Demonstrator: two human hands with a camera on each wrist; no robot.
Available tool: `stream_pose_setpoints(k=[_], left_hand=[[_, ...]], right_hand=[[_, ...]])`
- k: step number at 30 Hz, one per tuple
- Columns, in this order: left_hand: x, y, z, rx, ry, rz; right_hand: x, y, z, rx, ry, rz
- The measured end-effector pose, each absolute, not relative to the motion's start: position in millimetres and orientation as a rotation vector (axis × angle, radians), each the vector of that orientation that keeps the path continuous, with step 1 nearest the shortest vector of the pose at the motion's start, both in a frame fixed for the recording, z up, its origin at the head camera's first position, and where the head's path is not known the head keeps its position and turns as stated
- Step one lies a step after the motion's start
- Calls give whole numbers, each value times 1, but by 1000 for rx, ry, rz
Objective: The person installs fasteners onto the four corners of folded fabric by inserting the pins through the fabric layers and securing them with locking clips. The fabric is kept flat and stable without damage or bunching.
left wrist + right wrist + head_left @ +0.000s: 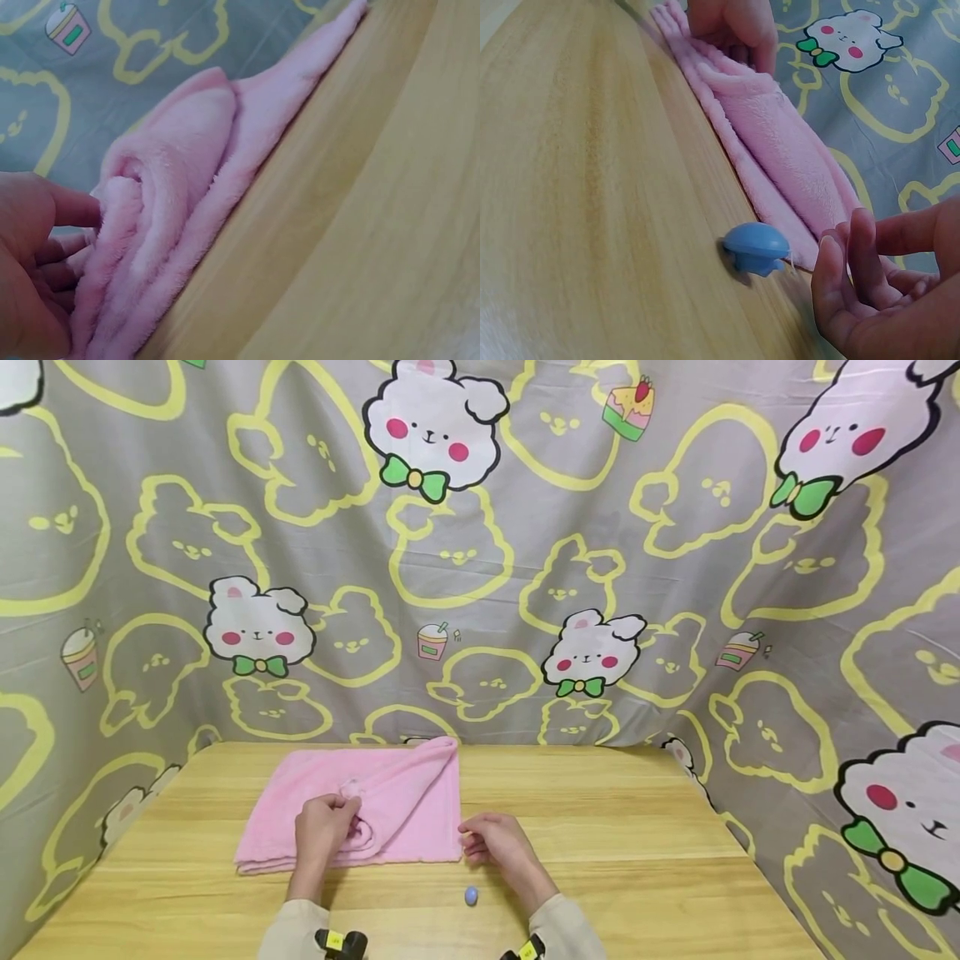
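Note:
A folded pink fleece towel (420, 827) lies on the table, its near-middle part rolled back into a loose curl. My left hand (322, 828) pinches the towel at this curl; in the left wrist view the thumb and fingers of the left hand (34, 262) are on the bunched layers. By the towel's right edge is my right hand (498, 852), with loosely bent fingers and nothing seen between them. A small blue dome-topped object (756, 246) sits on the wood close to the right hand (889, 285). Its exact kind is unclear.
The light wooden table (615, 843) extends around the towel. A grey curtain (480, 635) printed with rabbits and yellow outlines hangs behind the table and along both sides. Dark wrist cameras (342, 943) sit on both sleeves.

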State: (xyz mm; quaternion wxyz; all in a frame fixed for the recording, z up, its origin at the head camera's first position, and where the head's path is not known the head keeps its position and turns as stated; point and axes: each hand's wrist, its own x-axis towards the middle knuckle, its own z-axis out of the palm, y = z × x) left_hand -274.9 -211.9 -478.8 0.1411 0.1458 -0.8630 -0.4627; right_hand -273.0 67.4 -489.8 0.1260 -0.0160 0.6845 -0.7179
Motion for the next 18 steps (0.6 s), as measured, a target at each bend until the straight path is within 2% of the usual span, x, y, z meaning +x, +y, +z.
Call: stream_pose_setpoints(k=[12, 18], left_hand=[[-270, -209, -462, 393, -2552, -1292], [-268, -182, -441, 274, -2554, -1291]], right_hand=[[-276, 68, -490, -37, 1995, -2090], [-276, 69, -489, -42, 2006, -2093]])
